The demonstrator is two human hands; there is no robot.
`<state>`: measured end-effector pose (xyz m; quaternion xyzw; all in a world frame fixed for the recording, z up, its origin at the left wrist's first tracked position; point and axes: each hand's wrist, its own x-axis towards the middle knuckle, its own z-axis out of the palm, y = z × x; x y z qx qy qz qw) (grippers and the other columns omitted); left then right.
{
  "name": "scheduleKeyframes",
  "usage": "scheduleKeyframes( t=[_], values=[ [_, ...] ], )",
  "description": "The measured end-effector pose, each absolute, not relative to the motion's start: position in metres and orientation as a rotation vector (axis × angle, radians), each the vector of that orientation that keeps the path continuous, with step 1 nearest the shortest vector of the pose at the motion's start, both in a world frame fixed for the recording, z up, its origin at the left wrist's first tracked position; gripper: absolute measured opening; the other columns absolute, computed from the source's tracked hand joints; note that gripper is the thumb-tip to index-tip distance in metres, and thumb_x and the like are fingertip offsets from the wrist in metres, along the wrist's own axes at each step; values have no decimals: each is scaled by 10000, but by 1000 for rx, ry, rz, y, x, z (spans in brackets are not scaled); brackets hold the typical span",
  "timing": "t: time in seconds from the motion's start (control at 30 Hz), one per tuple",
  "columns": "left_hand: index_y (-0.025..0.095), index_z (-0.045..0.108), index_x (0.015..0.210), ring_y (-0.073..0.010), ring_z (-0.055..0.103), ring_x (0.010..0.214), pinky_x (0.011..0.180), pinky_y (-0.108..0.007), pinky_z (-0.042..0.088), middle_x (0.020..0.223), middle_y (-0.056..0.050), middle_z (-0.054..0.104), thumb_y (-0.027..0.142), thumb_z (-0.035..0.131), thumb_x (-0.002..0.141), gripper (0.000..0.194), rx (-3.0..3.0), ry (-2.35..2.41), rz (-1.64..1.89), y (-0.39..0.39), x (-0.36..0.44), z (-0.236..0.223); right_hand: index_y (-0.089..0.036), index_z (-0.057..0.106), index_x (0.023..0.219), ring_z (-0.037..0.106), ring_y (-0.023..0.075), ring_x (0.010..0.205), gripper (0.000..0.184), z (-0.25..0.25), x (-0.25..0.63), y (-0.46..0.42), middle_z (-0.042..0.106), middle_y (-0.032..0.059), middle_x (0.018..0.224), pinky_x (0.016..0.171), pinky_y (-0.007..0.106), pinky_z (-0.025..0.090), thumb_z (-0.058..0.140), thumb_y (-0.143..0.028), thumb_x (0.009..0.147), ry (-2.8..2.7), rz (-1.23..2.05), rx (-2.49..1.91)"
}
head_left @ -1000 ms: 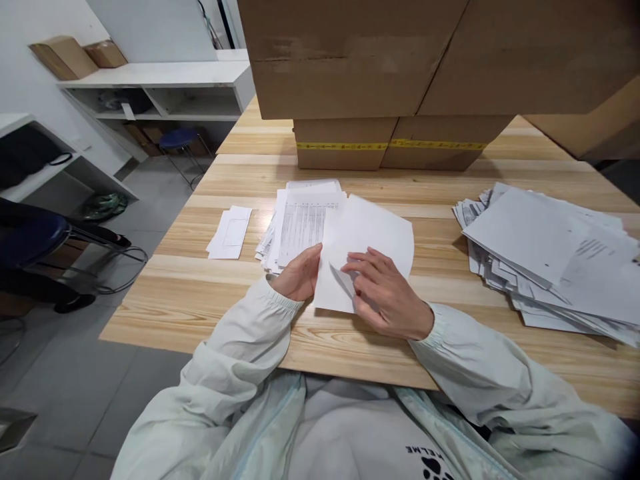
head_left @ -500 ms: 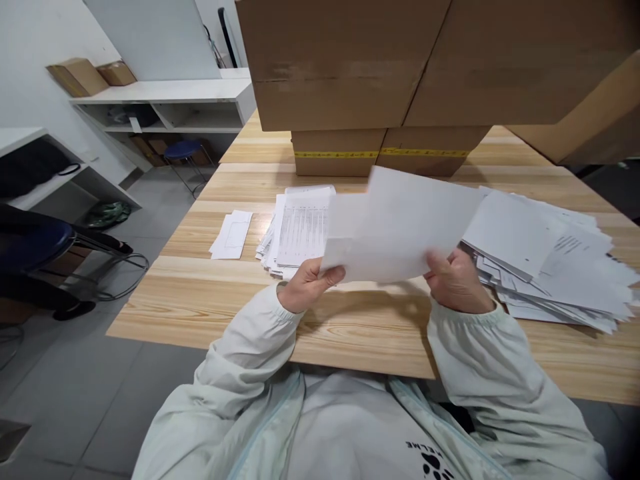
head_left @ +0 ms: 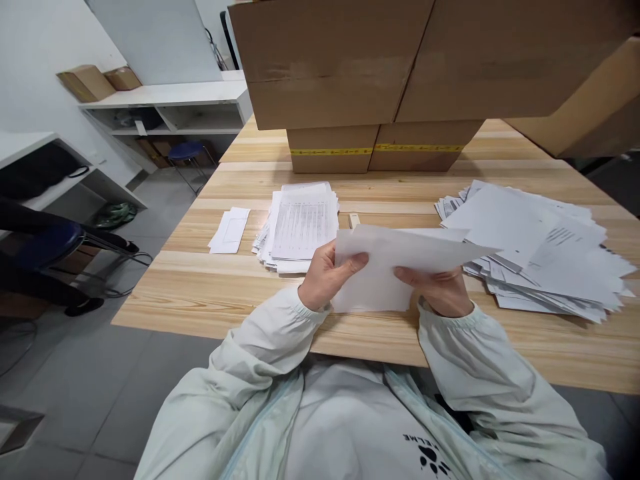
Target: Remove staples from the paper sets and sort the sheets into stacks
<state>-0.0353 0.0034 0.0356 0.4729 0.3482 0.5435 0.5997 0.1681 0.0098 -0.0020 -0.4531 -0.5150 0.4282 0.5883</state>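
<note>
Between my hands are white paper sheets (head_left: 380,250), held just above the near part of the wooden table (head_left: 200,287). My left hand (head_left: 327,273) is closed on their left side, thumb on top. My right hand (head_left: 437,287) pinches them from the right, its fingers partly under the paper. Left of my left hand lies a stack of printed sheets (head_left: 305,223) with a table of text on top. A larger, untidy pile of papers (head_left: 545,247) spreads to the right of my right hand. A small pale object (head_left: 354,220) shows behind the held sheets.
Large cardboard boxes (head_left: 340,63) are stacked at the back of the table. A few small white slips (head_left: 230,230) lie at the left. Beyond the table's left edge are a blue stool (head_left: 50,247), a person's dark-clothed leg (head_left: 45,280) and white shelves (head_left: 165,97).
The held sheets have come down and nearer to me, tilting flatter. My right hand has shifted left, closer to my left hand, and the pale object behind has come into sight.
</note>
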Motion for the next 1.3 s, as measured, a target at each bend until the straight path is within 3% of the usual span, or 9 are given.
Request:
scheduleKeyframes(
  t=[0.1,0.33,0.57,0.87,0.93,1.0,1.1,1.23,1.3],
  values=[
    [163,728,964,-208,679,912,829,-331,533,980,-71,755,508,846,699,451,1128,783,1268,2,-24,47,-230,733,953,725,273,945,482,3,170,8,782,42,988,873,474,615,952,-322,533,-1134,931,-1044],
    [178,679,872,-145,611,757,702,-266,492,831,-8,692,496,876,648,437,1249,897,1337,0,-9,53,-243,736,812,705,237,783,321,11,175,1,766,0,853,718,412,611,936,-299,567,-1119,871,-1059],
    [190,710,896,-194,661,837,760,-311,525,902,-32,741,511,847,678,411,1208,905,1374,-3,-3,54,-240,723,758,721,281,772,354,3,183,3,775,29,849,688,468,625,955,-356,517,-1166,778,-1041],
    [178,668,1034,-190,658,890,797,-290,510,926,-48,721,516,701,843,390,1085,891,1292,-4,2,28,-246,731,825,668,214,615,307,-10,200,4,738,38,738,550,364,571,772,-546,774,-1196,843,-1178],
    [186,598,1220,-162,647,829,763,-267,502,862,-21,694,387,707,851,434,1025,922,1276,-4,2,19,-243,736,994,694,212,661,335,-10,208,4,760,41,836,566,343,578,761,-514,798,-1247,975,-1193],
    [211,396,1462,-128,606,688,672,-240,477,743,39,632,255,695,838,693,955,995,1212,-7,0,9,-233,711,1108,716,213,717,389,-11,215,3,769,45,905,586,325,586,757,-480,812,-1304,1145,-1205],
    [258,184,1584,-96,515,546,570,-212,412,658,93,557,140,660,800,925,954,1092,1094,-11,-6,-8,-208,703,1088,714,208,749,384,-22,223,2,768,57,945,570,303,577,757,-468,811,-1354,1259,-1284],
    [145,670,1216,-83,492,548,546,-209,372,671,31,602,97,629,746,474,1071,1114,860,-9,-11,-23,-194,696,1062,691,201,768,405,-42,224,7,754,72,1021,593,315,576,769,-480,785,-1388,1171,-1351],
    [118,734,1021,-69,433,503,507,-205,318,594,39,550,83,602,742,311,1095,1155,766,-4,-11,-25,-194,683,1095,687,204,798,436,-49,224,14,747,77,1049,630,325,576,755,-499,793,-1372,1115,-1373]
  ],
)
